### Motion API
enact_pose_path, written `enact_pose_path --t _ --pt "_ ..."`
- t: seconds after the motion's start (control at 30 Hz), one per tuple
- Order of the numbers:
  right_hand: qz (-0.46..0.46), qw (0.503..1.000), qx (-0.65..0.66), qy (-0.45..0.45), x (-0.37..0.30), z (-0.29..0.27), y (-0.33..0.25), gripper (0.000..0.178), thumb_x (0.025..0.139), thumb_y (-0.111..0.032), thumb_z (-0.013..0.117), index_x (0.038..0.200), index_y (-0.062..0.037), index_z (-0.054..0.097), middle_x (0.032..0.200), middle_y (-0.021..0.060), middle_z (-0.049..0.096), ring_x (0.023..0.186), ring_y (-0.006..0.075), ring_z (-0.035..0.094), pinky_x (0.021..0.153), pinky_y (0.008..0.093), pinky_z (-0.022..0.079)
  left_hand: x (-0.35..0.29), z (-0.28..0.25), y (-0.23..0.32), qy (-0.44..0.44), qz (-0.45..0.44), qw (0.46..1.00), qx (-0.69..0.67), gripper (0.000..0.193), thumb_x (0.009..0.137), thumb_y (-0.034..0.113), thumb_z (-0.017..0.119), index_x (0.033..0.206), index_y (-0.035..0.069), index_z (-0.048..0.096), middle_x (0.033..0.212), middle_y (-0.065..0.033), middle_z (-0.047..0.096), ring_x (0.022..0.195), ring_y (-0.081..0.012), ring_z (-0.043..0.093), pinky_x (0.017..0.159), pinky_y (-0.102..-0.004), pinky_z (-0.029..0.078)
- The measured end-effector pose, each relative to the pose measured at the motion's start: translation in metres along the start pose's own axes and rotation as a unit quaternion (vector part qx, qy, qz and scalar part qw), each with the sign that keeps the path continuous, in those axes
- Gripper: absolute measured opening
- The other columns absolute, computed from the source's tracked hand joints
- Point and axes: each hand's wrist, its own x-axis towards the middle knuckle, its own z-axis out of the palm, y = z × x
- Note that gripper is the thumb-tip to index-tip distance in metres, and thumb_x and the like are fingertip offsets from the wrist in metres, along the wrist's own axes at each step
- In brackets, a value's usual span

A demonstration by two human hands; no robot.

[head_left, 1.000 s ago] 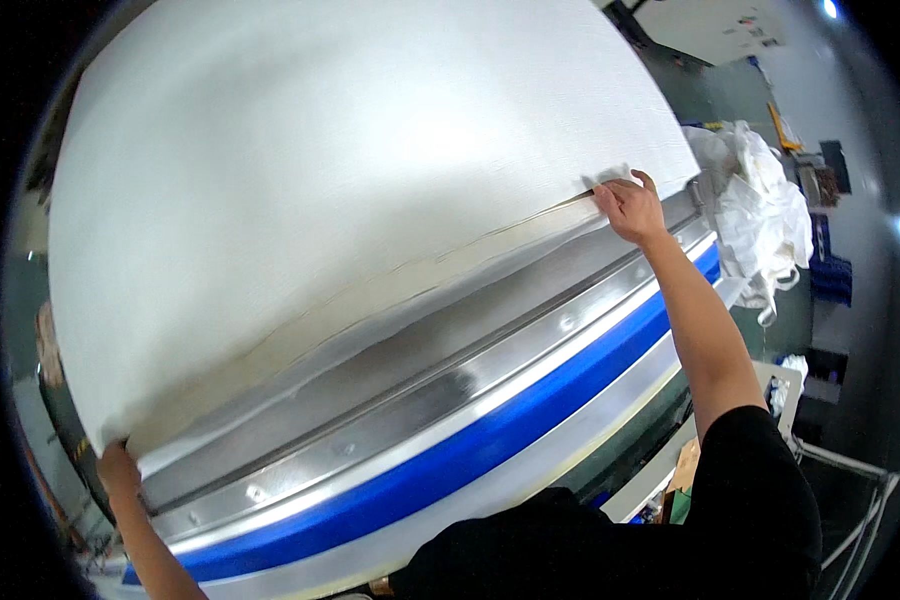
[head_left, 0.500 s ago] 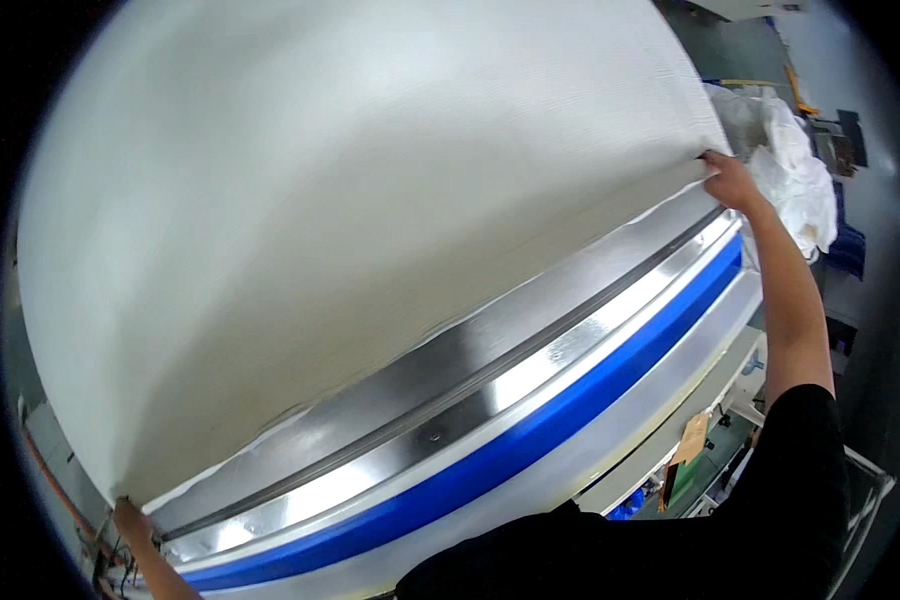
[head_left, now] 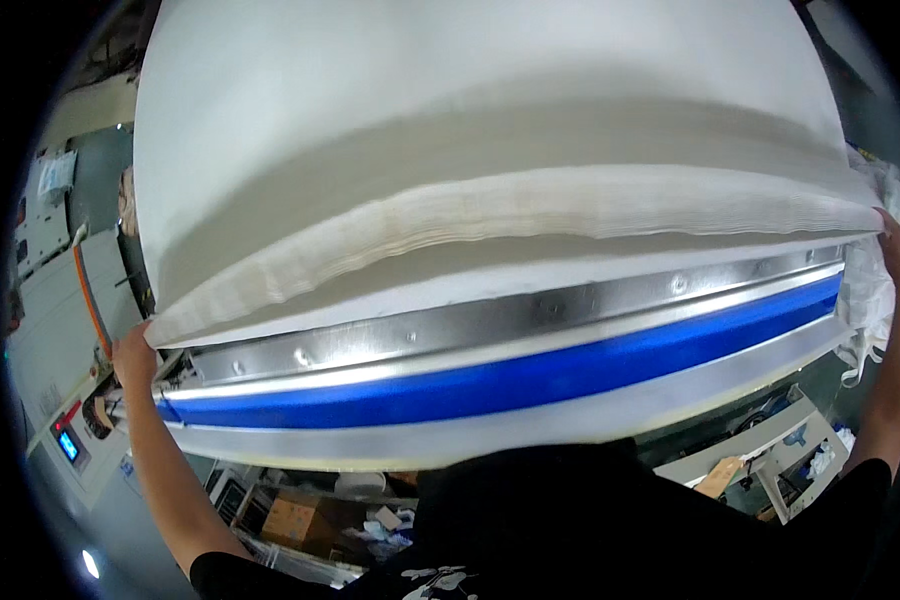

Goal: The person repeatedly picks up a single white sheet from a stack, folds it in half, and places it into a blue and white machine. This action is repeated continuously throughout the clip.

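A wide stack of white sheets, fabric or paper, covers the far part of the work surface. Its many thin layers show along the near edge, which bows upward in the middle. My left hand grips the stack's near left corner, fingers closed and partly hidden. At the near right corner my right hand is closed on the same stack, its fingertips mostly out of sight. Both arms are stretched wide apart. Below the layered edge a single white layer hangs over a shiny metal strip.
A blue band and a pale rail run along the machine's front. Crumpled white sheeting hangs at the right. Left stand a control panel with a lit screen and an orange hose. A cardboard box lies below.
My view has swung left and levelled out. The near edge, a thin line before, now shows as a thick layered stack bowed upward. Both hands stay at its corners.
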Motion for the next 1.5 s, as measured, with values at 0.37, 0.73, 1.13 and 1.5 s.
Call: enact_pose_path --t 0.37,0.73,1.13,1.5 --pt "-0.05 0.981 -0.001 -0.19 -0.117 0.053 0.015 0.046 0.071 0.002 0.056 0.116 -0.0055 0.062 0.109 0.0172 0.065 0.103 0.0382 0.058 0.093 0.0451 0.044 -0.125 0.081 0.024 -0.244 0.157 0.951 0.111 0.037 0.086 0.011 0.049 0.118 0.017 0.065 0.115 -0.0089 0.067 0.112 -0.0266 0.061 0.105 -0.0479 0.038" --pt "-0.141 0.942 -0.11 -0.285 -0.171 0.127 -0.006 0.025 0.078 -0.004 0.054 0.1 -0.0026 0.066 0.093 0.0202 0.067 0.089 0.0397 0.062 0.081 0.048 0.049 -0.122 0.108 0.101 -0.395 0.196 0.882 0.167 0.024 0.086 0.017 0.056 0.102 0.011 0.073 0.114 -0.0112 0.068 0.11 -0.0283 0.064 0.087 -0.0443 0.051" --pt "-0.222 0.939 -0.15 -0.217 -0.184 0.147 0.076 0.015 0.081 -0.005 0.054 0.091 -0.0029 0.065 0.094 0.0167 0.063 0.096 0.0364 0.057 0.087 0.0457 0.045 -0.086 0.111 0.098 -0.192 -0.154 0.968 -0.057 0.024 0.087 0.018 0.059 0.11 0.012 0.063 0.111 -0.0127 0.067 0.103 -0.0322 0.065 0.079 -0.0435 0.054" --pt "-0.105 0.89 0.118 -0.429 -0.15 0.019 -0.224 0.04 0.067 -0.021 0.068 0.103 -0.0049 0.057 0.091 0.0201 0.067 0.088 0.0394 0.064 0.076 0.0452 0.05 -0.167 -0.112 0.452 0.258 0.38 0.732 -0.502 0.031 0.072 0.0 0.067 0.101 0.011 0.064 0.097 -0.0068 0.066 0.092 -0.0273 0.062 0.085 -0.0412 0.048"
